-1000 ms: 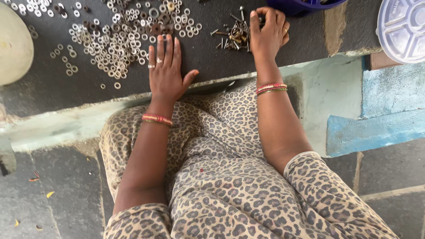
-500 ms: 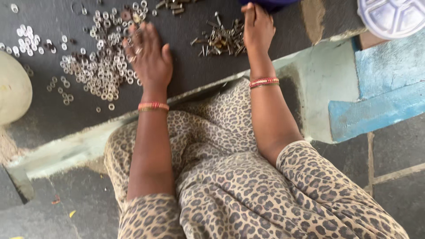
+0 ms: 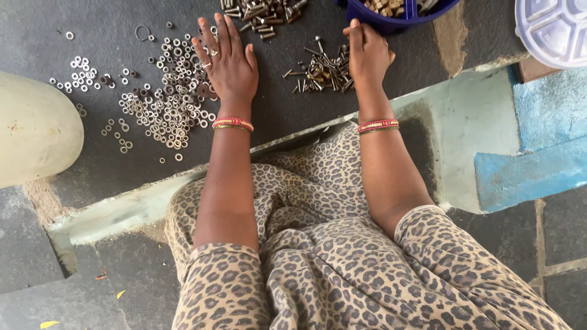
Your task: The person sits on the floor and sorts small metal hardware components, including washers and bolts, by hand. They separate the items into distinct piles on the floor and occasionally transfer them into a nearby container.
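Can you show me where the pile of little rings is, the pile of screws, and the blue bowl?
pile of washers [image 3: 164, 110]: head view, middle of the spread of small rings.
pile of screws [image 3: 323, 70]: head view, centre of the heap.
blue bowl [image 3: 384, 24]: head view, on its front rim.

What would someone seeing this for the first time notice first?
Probably the wide scatter of small silver metal washers across the dark slab, with the left hand lying flat at its right edge. Next, the small heap of metal screws and bolts under the fingertips of the right hand, just below a dark blue plastic tub at the top edge.
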